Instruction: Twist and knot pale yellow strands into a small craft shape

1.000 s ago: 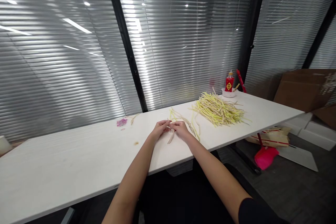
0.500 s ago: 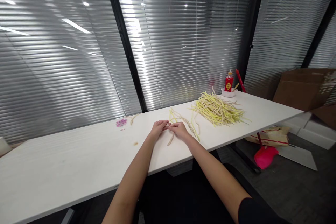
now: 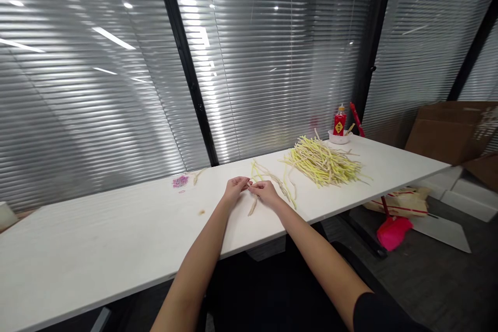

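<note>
My left hand (image 3: 235,190) and my right hand (image 3: 264,192) meet fingertip to fingertip low over the white table (image 3: 136,228). Both pinch a pale beige strand, and its loose end (image 3: 252,206) hangs down below the right hand. Fingers hide most of the pinched part. Just beyond the hands lie several loose yellow and beige strands (image 3: 286,190), thin, long and bent. A big heap of similar yellow and beige strands (image 3: 324,162) spreads to the right.
A small pile of pink-purple bits (image 3: 180,181) and a short beige strand (image 3: 197,176) lie at the back left. A red bottle (image 3: 340,122) stands in a white bowl (image 3: 337,138) at the back right. Blinds (image 3: 257,62) rise behind the table; cardboard boxes (image 3: 451,132) sit right.
The fingertips have shifted very slightly around the beige strand. Otherwise hands, strands and heap stay in place.
</note>
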A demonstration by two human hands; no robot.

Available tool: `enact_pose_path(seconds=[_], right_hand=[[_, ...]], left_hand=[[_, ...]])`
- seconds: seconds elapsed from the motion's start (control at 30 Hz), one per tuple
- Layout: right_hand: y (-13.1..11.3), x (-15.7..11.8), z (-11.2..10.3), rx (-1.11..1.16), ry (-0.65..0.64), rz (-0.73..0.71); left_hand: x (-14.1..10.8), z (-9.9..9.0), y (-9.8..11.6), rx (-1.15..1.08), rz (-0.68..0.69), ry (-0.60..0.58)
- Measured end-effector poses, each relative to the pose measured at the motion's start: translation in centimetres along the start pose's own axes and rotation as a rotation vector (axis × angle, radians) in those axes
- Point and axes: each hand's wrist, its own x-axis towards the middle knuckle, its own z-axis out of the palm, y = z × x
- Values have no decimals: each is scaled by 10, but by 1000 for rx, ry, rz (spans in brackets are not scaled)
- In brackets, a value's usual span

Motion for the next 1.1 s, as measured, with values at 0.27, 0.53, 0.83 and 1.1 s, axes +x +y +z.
enact_pose_path(seconds=[0.27, 0.53, 0.83, 1.1], right_hand=[[-6, -2, 0, 38, -94, -6], [-5, -2, 0, 27, -111, -11], [-1, 2, 0, 39, -144, 18], [-3, 2, 0, 48, -175, 31]], left_hand=[[4, -4, 1, 23, 73, 110], [7, -10, -3, -18, 51, 128], [12, -16, -5, -83, 28, 170], [10, -16, -3, -168, 7, 186]])
